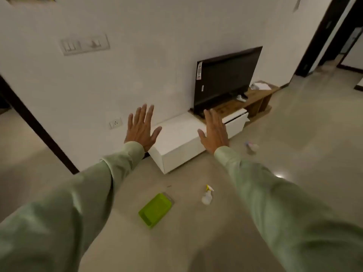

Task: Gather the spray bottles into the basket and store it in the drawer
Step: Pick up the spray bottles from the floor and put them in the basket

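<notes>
Nearest the camera were two pale green long sleeves, stretched forward from the lower corners of the view. The left hand [141, 128] was held up with palm forward and fingers spread, gripping nothing. The right hand [213, 131] was likewise flat and spread, and empty. The two hands stood well apart, both raised in front of the low white cabinet [177, 142] against the white wall.

On the grey floor, working from left to right, the lime-green rectangular plastic basket [155, 210] lay empty, as far as its interior showed. Near it to the right lay a small translucent spray bottle with a yellow trigger head [207, 195], on its side and apart from the basket. Further right and farther off, close to the cabinet front, lay a second pale spray bottle [251, 147]; it was blurred and its detail could not be made out.

The white drawer [236, 122] beneath the wooden television stand [253, 99] stood partly pulled out, to the right of the right hand. A black flat television [225, 79] stood on the stand.

Assessment: the task appeared to be at its start. No bottle was in the basket. Both visible bottles remained to be gathered, and the basket remained to be carried to the drawer and stored.
</notes>
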{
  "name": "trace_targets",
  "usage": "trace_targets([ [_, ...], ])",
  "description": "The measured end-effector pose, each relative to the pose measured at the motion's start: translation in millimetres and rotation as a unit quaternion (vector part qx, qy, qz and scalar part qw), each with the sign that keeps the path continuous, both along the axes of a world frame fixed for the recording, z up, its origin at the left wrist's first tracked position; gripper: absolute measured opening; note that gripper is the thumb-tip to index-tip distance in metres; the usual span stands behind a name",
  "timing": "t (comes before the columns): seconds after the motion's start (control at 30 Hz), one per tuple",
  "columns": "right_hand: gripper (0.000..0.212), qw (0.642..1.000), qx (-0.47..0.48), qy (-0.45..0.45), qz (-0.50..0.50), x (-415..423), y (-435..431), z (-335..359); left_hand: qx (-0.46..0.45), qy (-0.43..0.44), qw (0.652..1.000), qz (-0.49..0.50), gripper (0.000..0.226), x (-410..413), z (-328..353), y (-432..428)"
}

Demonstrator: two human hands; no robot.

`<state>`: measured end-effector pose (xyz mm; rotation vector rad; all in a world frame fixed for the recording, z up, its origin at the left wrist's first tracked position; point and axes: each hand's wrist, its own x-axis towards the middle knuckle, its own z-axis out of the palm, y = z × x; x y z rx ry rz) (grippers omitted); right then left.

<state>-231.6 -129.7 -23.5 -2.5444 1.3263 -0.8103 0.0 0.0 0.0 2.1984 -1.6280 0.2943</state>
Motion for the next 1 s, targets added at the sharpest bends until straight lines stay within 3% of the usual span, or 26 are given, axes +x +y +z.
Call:
trace_targets([
  [0.3,0.075,0.981,0.173,0.053,-0.071,6.8,-32.4,-116.6,0.138,0.083,0.987,-0.025,0.075,22.7,-126.0,-63.6],
  [0.67,0.073,0.930,0.335,0.064,-0.133,-27.0,-161.8,-278.2,0.247,0.163,0.954,-0.050,0.075,-16.7,-263.6,-208.6],
  [0.87,0.075,0.890,0.412,0.077,-0.182,-31.1,-214.7,-415.7,0.312,0.188,0.929,-0.068,0.074,-30.3,-398.7,-270.2],
  [1.0,0.078,0.859,0.460,0.063,-0.217,-14.1,-247.9,-566.5,0.350,0.210,0.909,-0.081,0.073,-22.3,-544.6,-313.7],
])
